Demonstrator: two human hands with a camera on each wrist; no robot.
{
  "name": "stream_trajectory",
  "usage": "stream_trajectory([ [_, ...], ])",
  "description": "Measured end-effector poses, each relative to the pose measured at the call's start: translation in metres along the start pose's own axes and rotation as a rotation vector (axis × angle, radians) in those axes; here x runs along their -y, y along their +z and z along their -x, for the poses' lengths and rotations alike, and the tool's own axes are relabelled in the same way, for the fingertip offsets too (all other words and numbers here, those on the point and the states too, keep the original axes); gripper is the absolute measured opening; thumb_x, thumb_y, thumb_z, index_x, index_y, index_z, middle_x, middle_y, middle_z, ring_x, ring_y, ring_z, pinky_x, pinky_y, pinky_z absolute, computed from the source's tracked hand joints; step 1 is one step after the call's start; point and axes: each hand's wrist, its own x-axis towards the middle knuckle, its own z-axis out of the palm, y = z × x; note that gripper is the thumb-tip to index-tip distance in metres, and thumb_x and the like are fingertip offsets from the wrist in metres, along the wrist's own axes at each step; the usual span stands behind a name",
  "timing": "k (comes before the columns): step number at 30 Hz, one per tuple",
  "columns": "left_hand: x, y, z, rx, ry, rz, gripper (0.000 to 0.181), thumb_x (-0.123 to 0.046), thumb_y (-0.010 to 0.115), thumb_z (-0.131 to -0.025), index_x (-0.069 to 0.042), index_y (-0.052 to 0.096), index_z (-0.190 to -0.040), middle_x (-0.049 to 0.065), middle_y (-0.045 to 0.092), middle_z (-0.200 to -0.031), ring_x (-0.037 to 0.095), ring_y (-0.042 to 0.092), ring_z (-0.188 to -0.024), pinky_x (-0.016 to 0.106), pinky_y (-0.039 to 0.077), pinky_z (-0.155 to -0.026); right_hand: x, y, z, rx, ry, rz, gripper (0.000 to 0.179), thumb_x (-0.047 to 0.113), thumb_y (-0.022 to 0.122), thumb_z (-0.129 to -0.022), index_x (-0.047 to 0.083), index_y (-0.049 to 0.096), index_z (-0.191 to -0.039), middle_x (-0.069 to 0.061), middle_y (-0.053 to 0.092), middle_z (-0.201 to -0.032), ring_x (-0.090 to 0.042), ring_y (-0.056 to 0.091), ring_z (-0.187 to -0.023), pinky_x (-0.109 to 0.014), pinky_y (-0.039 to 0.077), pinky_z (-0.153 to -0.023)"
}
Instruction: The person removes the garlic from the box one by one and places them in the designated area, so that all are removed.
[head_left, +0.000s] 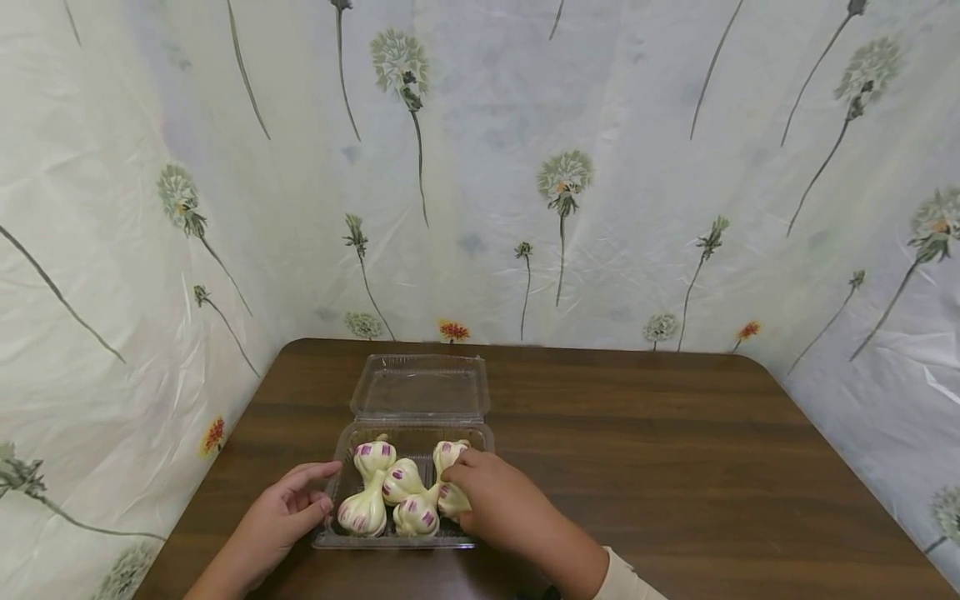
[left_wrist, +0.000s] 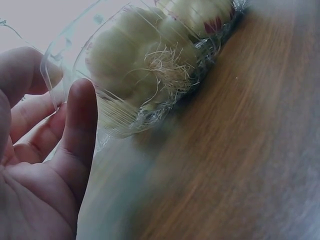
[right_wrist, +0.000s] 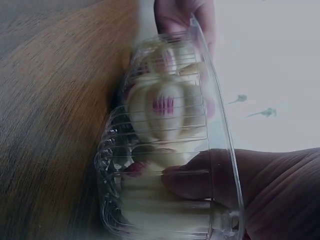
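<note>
A clear plastic clamshell container (head_left: 375,542) sits on the table with several garlic bulbs inside, cream with purple marks. My left hand (head_left: 277,521) is at its left side; in the left wrist view, thumb and fingers pinch the rim near a corner, beside a garlic bulb (left_wrist: 135,55) with stringy roots. My right hand (head_left: 513,508) reaches over the right wall into the container and grips the garlic bulb (head_left: 452,500) at the front right. Through the ribbed wall in the right wrist view, its thumb (right_wrist: 187,180) presses on a bulb. Its other fingers are largely hidden.
The hinged lid (head_left: 420,392) lies folded back behind the container. Dark brown wooden table (head_left: 660,467) extends to the right. A pale curtain with dandelion prints (head_left: 480,192) surrounds the table at the back and sides.
</note>
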Motion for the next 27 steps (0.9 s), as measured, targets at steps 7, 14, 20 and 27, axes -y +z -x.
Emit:
stream_trajectory([
  [7, 0.000, 0.000, 0.000, 0.010, -0.030, 0.014, 0.049, -0.005, 0.067, -0.102, 0.009, 0.051, -0.146, 0.029, 0.046, -0.145, 0.011, 0.068, -0.090, 0.026, 0.061, -0.076, -0.004, 0.005, 0.000, 0.002, 0.006, -0.011, 0.039, 0.020, 0.088, -0.081, 0.021, 0.075, -0.118, 0.006, 0.066, -0.117, -0.012, 0.064, -0.106, -0.028, 0.057, -0.088],
  [14, -0.001, 0.000, 0.000, 0.003, -0.030, 0.007, 0.049, -0.005, 0.067, -0.101, 0.008, 0.052, -0.146, 0.027, 0.046, -0.144, 0.012, 0.068, -0.089, 0.027, 0.061, -0.076, -0.007, 0.002, 0.000, -0.031, -0.025, -0.059, 0.039, 0.018, 0.084, -0.083, 0.018, 0.074, -0.120, 0.003, 0.066, -0.120, -0.011, 0.063, -0.103, -0.025, 0.055, -0.081],
  [20, 0.000, 0.000, 0.000, -0.005, -0.011, -0.007, 0.048, -0.005, 0.068, -0.101, 0.008, 0.053, -0.145, 0.025, 0.049, -0.141, 0.012, 0.069, -0.088, 0.027, 0.061, -0.075, -0.010, 0.001, 0.000, -0.006, -0.016, -0.098, 0.041, 0.018, 0.082, -0.084, 0.020, 0.073, -0.124, 0.004, 0.066, -0.124, -0.008, 0.061, -0.103, -0.022, 0.052, -0.078],
  [27, 0.001, 0.000, 0.000, -0.010, 0.000, -0.011, 0.049, -0.006, 0.068, -0.101, 0.008, 0.054, -0.145, 0.008, 0.057, -0.135, 0.012, 0.069, -0.088, 0.026, 0.060, -0.076, -0.012, 0.000, -0.001, -0.005, -0.018, -0.117, 0.041, 0.019, 0.081, -0.086, 0.020, 0.072, -0.126, 0.004, 0.065, -0.125, -0.007, 0.059, -0.101, -0.020, 0.051, -0.078],
])
